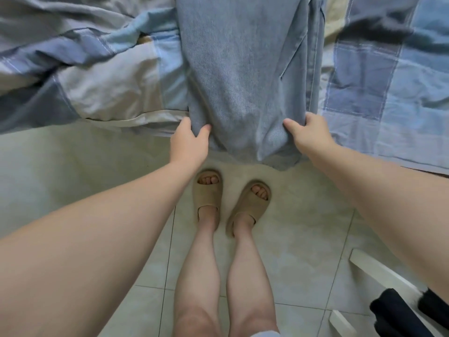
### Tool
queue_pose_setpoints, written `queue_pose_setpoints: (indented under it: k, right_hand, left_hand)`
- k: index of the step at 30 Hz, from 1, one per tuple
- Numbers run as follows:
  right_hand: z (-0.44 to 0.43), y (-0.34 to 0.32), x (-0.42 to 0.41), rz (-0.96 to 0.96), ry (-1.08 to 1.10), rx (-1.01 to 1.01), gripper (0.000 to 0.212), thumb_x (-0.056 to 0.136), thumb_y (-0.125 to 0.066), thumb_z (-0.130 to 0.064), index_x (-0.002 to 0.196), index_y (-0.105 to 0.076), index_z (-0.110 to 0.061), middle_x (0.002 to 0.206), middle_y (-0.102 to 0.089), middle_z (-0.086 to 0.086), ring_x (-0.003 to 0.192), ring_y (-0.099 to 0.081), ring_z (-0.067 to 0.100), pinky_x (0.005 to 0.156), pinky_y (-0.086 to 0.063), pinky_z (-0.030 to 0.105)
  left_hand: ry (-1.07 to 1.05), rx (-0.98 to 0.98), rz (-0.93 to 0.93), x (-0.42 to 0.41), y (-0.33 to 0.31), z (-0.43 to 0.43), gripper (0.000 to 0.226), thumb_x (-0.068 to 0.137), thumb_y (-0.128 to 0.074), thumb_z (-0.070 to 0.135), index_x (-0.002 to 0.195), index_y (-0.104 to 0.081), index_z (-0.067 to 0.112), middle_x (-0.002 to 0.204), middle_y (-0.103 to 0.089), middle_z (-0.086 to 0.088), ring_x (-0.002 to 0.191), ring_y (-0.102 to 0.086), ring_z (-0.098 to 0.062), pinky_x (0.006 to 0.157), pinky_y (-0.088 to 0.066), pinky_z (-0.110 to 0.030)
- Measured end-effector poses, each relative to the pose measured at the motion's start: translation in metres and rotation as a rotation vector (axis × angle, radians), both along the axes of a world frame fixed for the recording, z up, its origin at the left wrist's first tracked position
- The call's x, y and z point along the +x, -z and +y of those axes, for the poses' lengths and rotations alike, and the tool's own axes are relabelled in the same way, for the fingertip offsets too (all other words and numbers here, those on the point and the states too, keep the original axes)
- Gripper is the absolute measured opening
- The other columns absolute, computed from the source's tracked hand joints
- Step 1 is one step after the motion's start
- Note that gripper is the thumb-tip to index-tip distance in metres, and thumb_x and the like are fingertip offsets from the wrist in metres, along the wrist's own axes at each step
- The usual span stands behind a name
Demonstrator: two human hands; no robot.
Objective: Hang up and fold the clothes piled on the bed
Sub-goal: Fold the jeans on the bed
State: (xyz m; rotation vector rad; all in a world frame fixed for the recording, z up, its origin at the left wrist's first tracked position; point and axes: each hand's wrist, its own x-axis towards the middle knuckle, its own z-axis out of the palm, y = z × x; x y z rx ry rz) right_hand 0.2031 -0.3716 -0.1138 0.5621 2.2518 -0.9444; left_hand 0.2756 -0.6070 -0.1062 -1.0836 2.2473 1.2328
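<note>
Far left is the rumpled patchwork duvet (85,69), not touching that rn. My left hand (188,142) pinches the near left corner of the light-blue denim piece (243,81) (prob jeans, can't tell for sure), thumb on top, fingers tucked under. The denim lies lengthwise, straight away from me across the bed, w/ the near end drooping off the mattress edge above my slippers (207,190). My right hand (308,135) grips the opposite near corner, fingers curled round the side hem. Both hands are abt equally close, so the long axis runs right btwn them. Imo the next move is to fold the near end up and away. Further right: checked sheet (376,93), then a white chair (379,271) w/ dark fabric (393,314) on it.
</note>
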Motion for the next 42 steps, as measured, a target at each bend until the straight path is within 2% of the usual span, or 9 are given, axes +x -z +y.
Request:
queue_pose_setpoints:
  k: [10,13,16,22,27,32,35,39,42]
  right_hand:
    - [0.055,-0.03,0.015,0.194,-0.051,0.142,0.018,0.104,-0.047,-0.03,0.093,-0.055,-0.017,0.081,-0.056,-0.004,0.088,-0.053,0.027,0.071,-0.034,0.036]
    - [0.058,-0.02,0.009,0.151,-0.11,0.23,0.019,0.104,-0.046,-0.028,0.096,-0.055,-0.013,0.092,-0.06,0.008,0.092,-0.054,0.032,0.07,-0.031,0.036]
    - [0.054,-0.004,0.0,0.011,-0.116,0.249,0.02,0.102,-0.05,-0.026,0.106,-0.057,-0.008,0.11,-0.064,0.017,0.106,-0.057,0.037,0.079,-0.043,0.038]
    - [0.051,0.005,-0.003,-0.139,0.12,-0.012,0.043,0.083,-0.078,-0.03,0.114,-0.051,-0.017,0.098,-0.061,-0.005,0.09,-0.063,0.019,0.073,-0.051,0.033]
    - [0.058,-0.006,0.018,-0.298,0.227,-0.268,0.024,0.08,-0.082,-0.017,0.103,-0.073,-0.015,0.099,-0.076,0.002,0.076,-0.072,0.013,0.065,-0.058,0.025]
    - [0.059,-0.037,0.034,-0.333,0.23,-0.287,0.014,0.079,-0.084,-0.019,0.09,-0.075,-0.019,0.098,-0.078,0.003,0.086,-0.074,0.019,0.08,-0.059,0.034]
    - [0.052,-0.069,0.054,-0.349,0.195,-0.249,0.014,0.079,-0.085,-0.023,0.087,-0.074,-0.021,0.084,-0.076,-0.006,0.076,-0.072,0.013,0.065,-0.056,0.026]
    - [0.042,-0.122,0.083,-0.309,0.31,-0.238,0.017,0.082,-0.082,-0.03,0.082,-0.066,-0.026,0.084,-0.068,-0.012,0.078,-0.066,0.011,0.062,-0.05,0.026]
    - [0.031,-0.171,0.097,-0.296,0.377,-0.254,0.018,0.084,-0.081,-0.032,0.091,-0.067,-0.022,0.088,-0.069,-0.01,0.083,-0.067,0.013,0.075,-0.052,0.03]
  left_hand:
    - [-0.01,0.019,-0.012,0.019,-0.021,0.037,0.028,0.101,-0.054,0.033,0.096,-0.047,0.007,0.076,-0.054,0.004,0.083,-0.053,-0.029,0.064,-0.029,-0.035]
    - [0.051,0.013,-0.013,0.013,-0.011,0.037,0.027,0.1,-0.057,0.029,0.088,-0.048,0.007,0.079,-0.054,-0.002,0.082,-0.049,-0.027,0.063,-0.023,-0.031]
    - [0.071,-0.04,-0.029,0.006,0.002,0.034,0.026,0.098,-0.06,0.028,0.09,-0.05,0.006,0.106,-0.054,-0.019,0.088,-0.045,-0.024,0.073,-0.03,-0.028]
    - [-0.043,0.066,-0.086,0.008,0.018,0.031,0.041,0.09,-0.072,0.033,0.108,-0.042,0.01,0.106,-0.061,-0.003,0.107,-0.06,-0.027,0.087,-0.045,-0.034]
    - [0.056,0.218,-0.254,0.024,0.01,0.032,0.055,0.078,-0.085,0.027,0.124,-0.06,0.012,0.12,-0.069,-0.002,0.11,-0.065,-0.021,0.1,-0.051,-0.04]
    - [0.048,0.383,-0.364,0.036,-0.016,0.032,0.032,0.079,-0.082,0.013,0.109,-0.07,0.011,0.103,-0.074,-0.001,0.098,-0.071,-0.022,0.09,-0.058,-0.042]
    - [0.024,0.366,-0.396,0.051,-0.043,0.04,0.015,0.087,-0.073,0.012,0.101,-0.069,0.013,0.109,-0.073,-0.009,0.095,-0.071,-0.025,0.088,-0.059,-0.042]
    - [-0.096,0.395,-0.392,0.066,-0.095,0.044,0.023,0.095,-0.065,0.017,0.117,-0.066,0.011,0.119,-0.07,-0.008,0.087,-0.068,-0.02,0.078,-0.055,-0.031]
    - [-0.068,0.335,-0.384,0.073,-0.145,0.034,0.036,0.097,-0.06,0.018,0.13,-0.058,0.006,0.128,-0.065,-0.009,0.109,-0.064,-0.028,0.094,-0.054,-0.04]
